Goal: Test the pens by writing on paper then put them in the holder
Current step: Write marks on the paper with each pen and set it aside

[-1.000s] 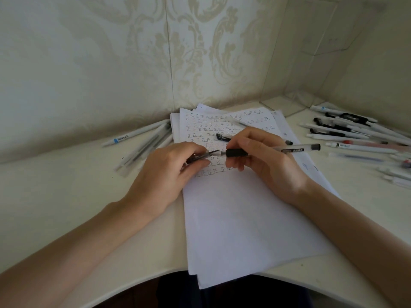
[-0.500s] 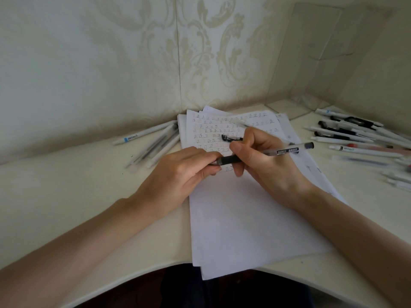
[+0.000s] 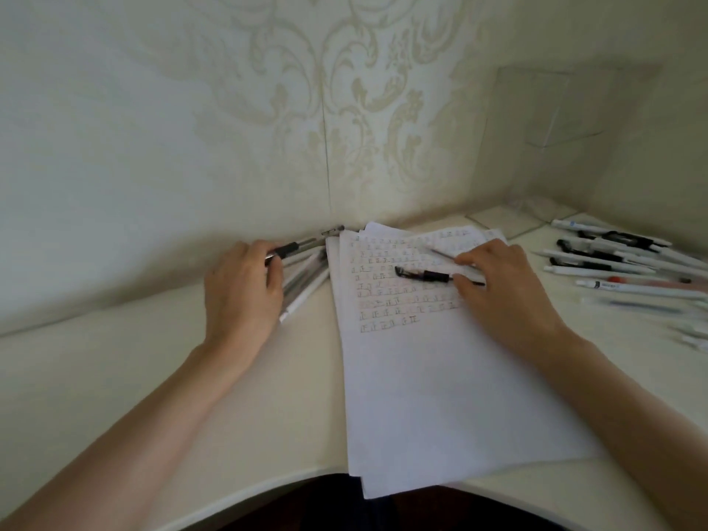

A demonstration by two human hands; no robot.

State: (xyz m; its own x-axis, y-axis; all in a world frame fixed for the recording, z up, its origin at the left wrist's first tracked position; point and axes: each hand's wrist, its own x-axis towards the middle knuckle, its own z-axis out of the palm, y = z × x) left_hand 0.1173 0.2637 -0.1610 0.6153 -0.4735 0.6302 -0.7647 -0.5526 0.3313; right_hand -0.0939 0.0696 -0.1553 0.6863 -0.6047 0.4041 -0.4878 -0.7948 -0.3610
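Note:
My left hand (image 3: 241,289) grips a clear pen with a black grip (image 3: 288,250) and holds it over a pile of pens (image 3: 306,281) lying left of the paper. A stack of white paper (image 3: 433,377) carries rows of small written marks. On it lies a black pen (image 3: 421,274) and a thin refill (image 3: 440,254). My right hand (image 3: 502,289) rests on the paper with its thumb tip at the black pen's right end; whether it pinches the pen is unclear. A clear holder (image 3: 544,109) stands in the back right corner.
Several white and black pens (image 3: 613,258) lie spread on the cream table (image 3: 115,377) at the right. The patterned wall runs close behind the paper. The table's curved front edge is just below the paper.
The pen went from my right hand to my left, which carried it left to the pile. My right hand moved onto the black pen on the paper.

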